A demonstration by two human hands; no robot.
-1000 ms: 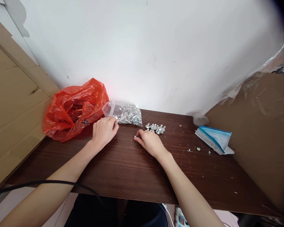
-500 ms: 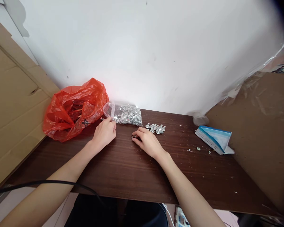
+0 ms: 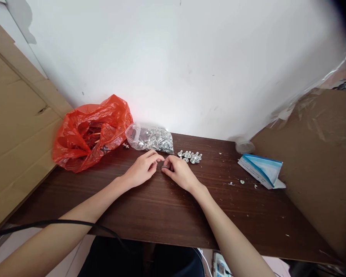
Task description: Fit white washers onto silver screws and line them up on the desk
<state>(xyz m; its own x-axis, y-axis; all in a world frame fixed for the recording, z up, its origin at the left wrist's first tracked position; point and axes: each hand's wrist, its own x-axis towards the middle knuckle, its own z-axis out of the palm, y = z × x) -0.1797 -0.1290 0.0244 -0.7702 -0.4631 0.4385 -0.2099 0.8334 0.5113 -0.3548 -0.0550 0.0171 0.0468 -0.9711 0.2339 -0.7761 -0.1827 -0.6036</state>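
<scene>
Dark wood table (image 3: 161,207), white wall behind. Left hand (image 3: 141,171) and right hand (image 3: 180,173) meet near back edge, fingertips pinching small metal part (image 3: 164,167); likely assembling it. Screws bag (image 3: 152,139), loose screws (image 3: 190,156) behind.

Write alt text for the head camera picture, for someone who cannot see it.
Two bare hands, the left hand and right hand, meet fingertip to fingertip over a dark wooden table, pinching a small metal part. Behind them lie a clear bag of silvery parts, a red plastic bag and a row of loose parts.
</scene>
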